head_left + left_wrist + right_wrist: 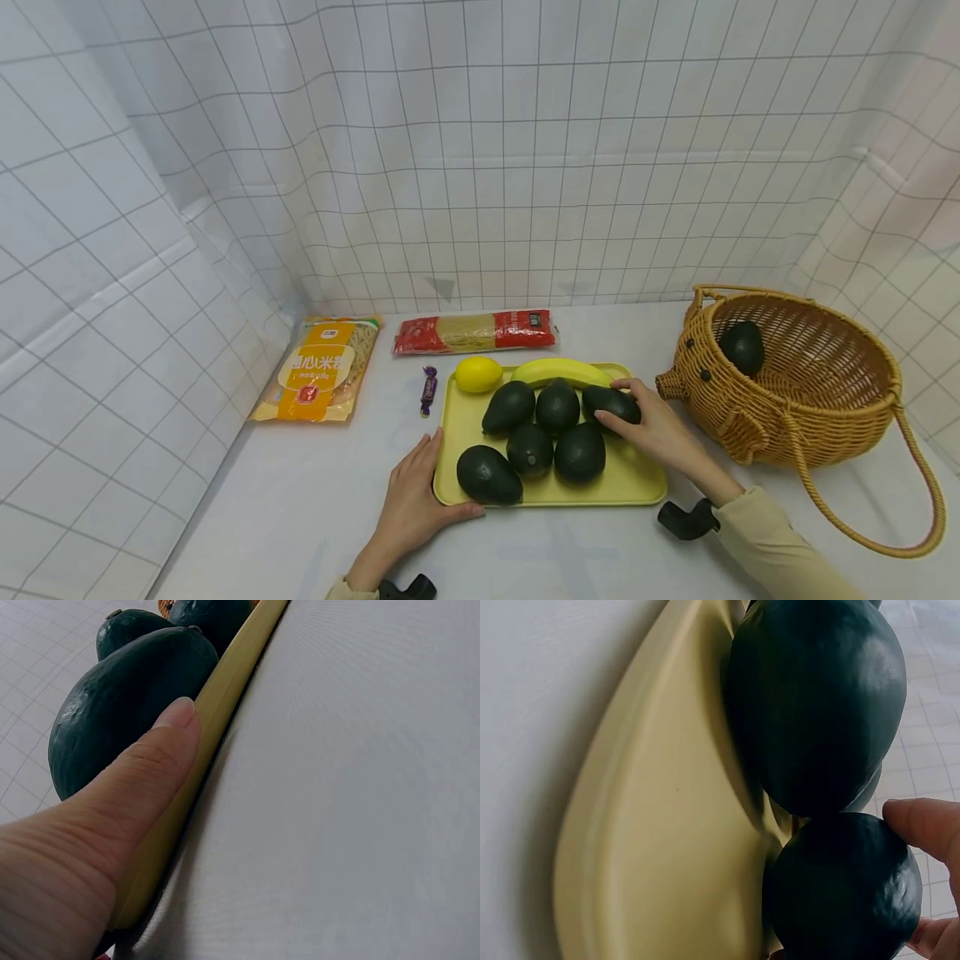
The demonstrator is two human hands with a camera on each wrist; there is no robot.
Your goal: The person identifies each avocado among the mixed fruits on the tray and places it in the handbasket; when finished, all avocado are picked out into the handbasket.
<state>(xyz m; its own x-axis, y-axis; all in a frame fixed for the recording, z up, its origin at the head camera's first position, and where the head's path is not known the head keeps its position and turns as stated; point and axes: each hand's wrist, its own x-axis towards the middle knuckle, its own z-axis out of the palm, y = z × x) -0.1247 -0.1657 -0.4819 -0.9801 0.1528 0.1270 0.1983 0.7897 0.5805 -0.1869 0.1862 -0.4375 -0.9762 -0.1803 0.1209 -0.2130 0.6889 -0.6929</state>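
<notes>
A yellow tray (630,492) bears several dark green avocados (580,454), a lemon (478,374) and a banana (562,371). My left hand (412,492) rests at the tray's front left corner. Its fingers lie fairly straight along the left side. In the left wrist view the thumb (150,765) lies over the front rim, beside an avocado (135,697). At the tray's right side my right hand (660,425) grips the rightmost avocado (611,403) between thumb and fingers. The right wrist view shows this avocado (844,889) against a larger one (817,705).
A wicker basket (817,433) shaped like an animal stands right of the tray, with an avocado (742,348) inside and its rope handle hanging forward. Behind the tray lies a red noodle packet (472,332). A wrapped candy (428,392) and an orange noodle bag (318,371) lie to the left.
</notes>
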